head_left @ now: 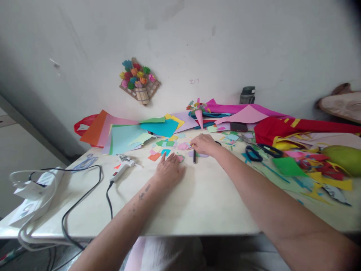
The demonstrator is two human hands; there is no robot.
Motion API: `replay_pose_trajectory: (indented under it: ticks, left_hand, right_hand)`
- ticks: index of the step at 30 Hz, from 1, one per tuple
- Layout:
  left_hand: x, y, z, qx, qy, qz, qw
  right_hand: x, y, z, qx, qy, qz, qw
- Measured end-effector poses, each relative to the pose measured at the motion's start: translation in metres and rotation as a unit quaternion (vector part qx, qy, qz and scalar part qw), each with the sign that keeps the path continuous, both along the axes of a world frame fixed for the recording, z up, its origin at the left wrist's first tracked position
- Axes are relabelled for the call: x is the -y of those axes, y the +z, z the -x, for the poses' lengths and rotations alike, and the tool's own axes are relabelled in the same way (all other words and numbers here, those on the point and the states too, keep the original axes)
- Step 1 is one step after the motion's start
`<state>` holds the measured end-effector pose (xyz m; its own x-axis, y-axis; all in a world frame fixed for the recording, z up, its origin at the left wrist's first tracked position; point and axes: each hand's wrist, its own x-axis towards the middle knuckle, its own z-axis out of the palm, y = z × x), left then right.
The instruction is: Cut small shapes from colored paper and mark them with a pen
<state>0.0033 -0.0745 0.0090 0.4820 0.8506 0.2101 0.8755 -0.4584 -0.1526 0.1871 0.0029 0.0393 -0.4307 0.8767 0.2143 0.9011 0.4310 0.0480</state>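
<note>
My left hand (169, 170) lies flat on the white table (197, 203) with its fingers stretched out toward small coloured paper scraps (162, 148). My right hand (203, 144) is closed around a black pen (194, 157) held upright, its tip near a pink paper circle (183, 146). A purple paper piece (200, 154) lies just under that hand.
Coloured paper sheets (126, 133) fan across the table's back. A white glue gun (124, 165) with black cord lies left, a power strip (36, 184) further left. Black scissors (263, 150), red paper (282, 130), scraps and a green fruit (345, 158) crowd the right. A paper flower craft (139, 82) hangs on the wall.
</note>
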Motion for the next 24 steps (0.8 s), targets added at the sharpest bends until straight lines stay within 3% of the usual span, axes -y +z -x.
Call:
replay_pose_trajectory:
  ticks: [5, 15, 24]
  left_hand:
    - [0.001, -0.003, 0.000, 0.012, -0.004, -0.005, 1.000]
    - [0.002, -0.011, -0.001, 0.010, -0.003, -0.036, 0.999]
    - [0.003, -0.011, 0.001, 0.019, 0.024, -0.034, 0.999]
  right_hand:
    - [-0.005, -0.008, -0.006, 0.045, 0.029, 0.024, 0.998]
    - [-0.017, -0.019, -0.012, 0.067, 0.124, -0.013, 0.990]
    - [-0.028, -0.027, -0.019, 0.054, 0.110, -0.010, 0.992]
